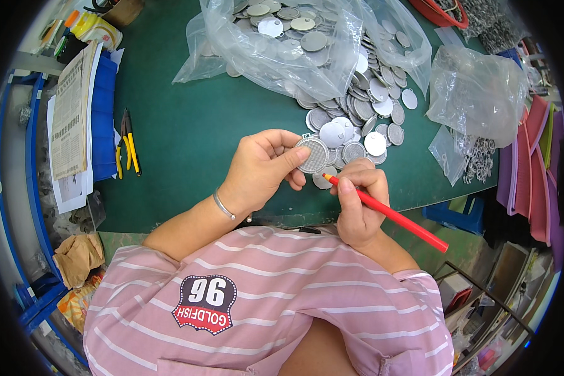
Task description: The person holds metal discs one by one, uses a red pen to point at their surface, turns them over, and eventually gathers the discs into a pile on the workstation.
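Note:
Between the thumb and fingers of my left hand is a round silver metal pendant with a dotted, raised rim and a small loop at its top. My right hand grips a red pencil near its tip. The pencil's point is close to the pendant's lower right edge, apart from it. Just beyond both hands lies a heap of similar round metal pendants, some with a textured face up, others smooth. More of them spill from a clear plastic bag at the far side.
Yellow-handled pliers lie left on the green tabletop, near papers over a blue bin. At right are another clear bag and a small pile of metal clasps. A red basin stands far right.

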Demonstrator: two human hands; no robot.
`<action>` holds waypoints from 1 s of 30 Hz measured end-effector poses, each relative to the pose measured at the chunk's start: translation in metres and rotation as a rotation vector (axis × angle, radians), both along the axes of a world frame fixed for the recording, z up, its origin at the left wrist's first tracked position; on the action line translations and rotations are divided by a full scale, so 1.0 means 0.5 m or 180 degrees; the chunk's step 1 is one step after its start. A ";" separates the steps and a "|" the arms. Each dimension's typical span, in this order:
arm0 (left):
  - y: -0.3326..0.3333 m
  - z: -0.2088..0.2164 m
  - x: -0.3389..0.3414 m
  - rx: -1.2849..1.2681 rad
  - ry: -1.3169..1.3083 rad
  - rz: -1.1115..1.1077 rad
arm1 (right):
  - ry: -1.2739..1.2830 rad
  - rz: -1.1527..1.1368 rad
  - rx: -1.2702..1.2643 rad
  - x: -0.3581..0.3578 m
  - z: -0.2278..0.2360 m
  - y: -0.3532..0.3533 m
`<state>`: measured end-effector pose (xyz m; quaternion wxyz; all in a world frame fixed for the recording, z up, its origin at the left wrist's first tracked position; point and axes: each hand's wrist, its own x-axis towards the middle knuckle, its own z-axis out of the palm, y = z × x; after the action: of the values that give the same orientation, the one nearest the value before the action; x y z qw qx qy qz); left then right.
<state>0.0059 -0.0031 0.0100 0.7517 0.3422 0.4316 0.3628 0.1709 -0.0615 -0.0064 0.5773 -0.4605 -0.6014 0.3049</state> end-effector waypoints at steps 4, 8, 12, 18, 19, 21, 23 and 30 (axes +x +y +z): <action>-0.001 -0.002 0.000 -0.0003 -0.0002 -0.0018 | 0.0326 -0.0077 0.0130 -0.006 0.005 0.005; -0.002 0.002 0.002 0.0076 0.0142 -0.0070 | 0.0199 -0.0102 0.0184 -0.006 0.004 0.008; -0.005 -0.001 0.001 0.0233 0.0256 -0.0110 | 0.0135 -0.0095 0.0144 -0.007 0.002 0.008; 0.004 0.009 -0.005 -0.0166 -0.0140 -0.0004 | 0.0037 -0.0126 -0.0054 0.002 -0.002 0.006; 0.006 0.009 -0.004 -0.0260 -0.0192 -0.0014 | 0.0137 -0.0140 0.0005 0.000 -0.003 0.006; 0.007 0.008 -0.003 -0.0449 -0.0290 -0.0031 | 0.0342 -0.0166 0.0121 -0.004 -0.006 0.007; 0.007 0.001 -0.007 -0.0614 -0.0401 -0.0086 | 0.0251 -0.0068 0.0269 -0.004 -0.001 0.010; 0.010 -0.011 -0.008 -0.1156 -0.0753 -0.0237 | -0.0027 0.0122 0.0441 -0.002 0.002 0.015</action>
<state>0.0021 0.0018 0.0043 0.8592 0.1719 0.3857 0.2887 0.1699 -0.0538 -0.0053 0.5993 -0.4091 -0.6323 0.2716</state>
